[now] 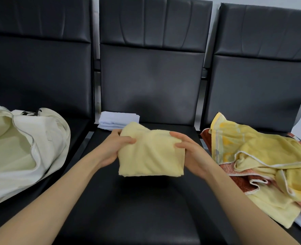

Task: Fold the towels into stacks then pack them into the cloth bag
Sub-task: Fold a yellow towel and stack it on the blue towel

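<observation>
The left fingers (126, 140) curl round the left edge of a yellow towel (151, 152), thumb on top and the rest tucked behind the cloth. The right fingers (181, 145) pinch the right edge the same way, thumb and forefinger pressed into the pile. Both grips are narrow, closed on the fabric. The left hand (111, 147) and right hand (192, 152) sit level with each other at the centre of the frame, bare forearms running down to the lower corners.

The towel is folded into a thick rough square, its top bunched between the hands and its lower edge hanging free. It is held over the middle seat (146, 209), with a shadow on the black cushion below it.

Just behind the left hand, at the back of that seat, lies a folded white towel (118, 120), flat against the backrest; the yellow towel's top corner covers its near edge.

At the left of the frame a cream cloth bag (45, 138) slumps on the left seat, its zipped mouth gaping and a pale lining showing.

At the right, a loose pile (261, 165) of unfolded towels covers the right seat: yellow ones over a red patterned one, a white one at the bottom right edge
</observation>
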The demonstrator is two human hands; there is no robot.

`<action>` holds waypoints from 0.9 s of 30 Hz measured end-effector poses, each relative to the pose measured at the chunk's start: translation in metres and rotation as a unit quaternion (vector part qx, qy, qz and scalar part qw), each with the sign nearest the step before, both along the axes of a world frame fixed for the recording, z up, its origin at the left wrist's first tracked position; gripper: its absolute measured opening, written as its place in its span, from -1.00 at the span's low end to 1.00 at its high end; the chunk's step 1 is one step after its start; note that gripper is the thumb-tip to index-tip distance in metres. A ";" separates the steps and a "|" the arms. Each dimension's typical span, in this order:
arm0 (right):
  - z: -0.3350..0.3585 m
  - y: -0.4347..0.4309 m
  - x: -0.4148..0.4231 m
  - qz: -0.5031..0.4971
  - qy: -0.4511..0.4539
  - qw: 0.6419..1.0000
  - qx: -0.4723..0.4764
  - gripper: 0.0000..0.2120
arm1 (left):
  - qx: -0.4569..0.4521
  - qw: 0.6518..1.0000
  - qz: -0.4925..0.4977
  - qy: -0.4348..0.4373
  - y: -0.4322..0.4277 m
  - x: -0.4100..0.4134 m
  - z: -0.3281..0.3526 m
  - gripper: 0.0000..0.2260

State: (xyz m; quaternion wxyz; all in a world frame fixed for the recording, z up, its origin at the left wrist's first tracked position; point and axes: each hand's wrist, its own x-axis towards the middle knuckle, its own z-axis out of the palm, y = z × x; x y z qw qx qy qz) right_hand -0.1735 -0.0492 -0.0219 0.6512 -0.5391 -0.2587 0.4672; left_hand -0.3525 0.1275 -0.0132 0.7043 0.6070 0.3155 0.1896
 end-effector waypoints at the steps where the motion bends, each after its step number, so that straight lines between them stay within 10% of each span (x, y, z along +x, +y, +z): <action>1: 0.000 0.000 0.001 0.012 -0.011 1.000 -0.004 -0.67 | 0.023 1.000 -0.006 -0.011 0.001 0.000 -0.002 -0.34; 7: -0.003 0.000 -0.001 0.016 -0.082 0.996 -0.023 -0.56 | 0.126 0.986 -0.104 -0.019 -0.006 0.000 -0.001 -0.62; 13: -0.001 0.001 0.003 -0.022 -0.076 0.997 0.015 -0.58 | 0.192 0.973 -0.118 0.050 -0.009 -0.002 0.005 -0.22; 18: -0.024 0.009 0.000 -0.007 -0.075 0.991 -0.110 -0.06 | 0.307 0.948 -0.078 0.027 -0.031 0.006 0.010 -0.24; 24: -0.039 0.011 -0.025 0.129 0.072 0.986 -0.081 -0.52 | 0.204 0.967 -0.150 -0.023 -0.041 0.003 0.023 -0.25; 27: -0.043 0.015 -0.029 0.092 0.097 0.990 -0.049 -0.43 | 0.140 0.980 -0.125 -0.060 -0.032 -0.003 0.029 -0.30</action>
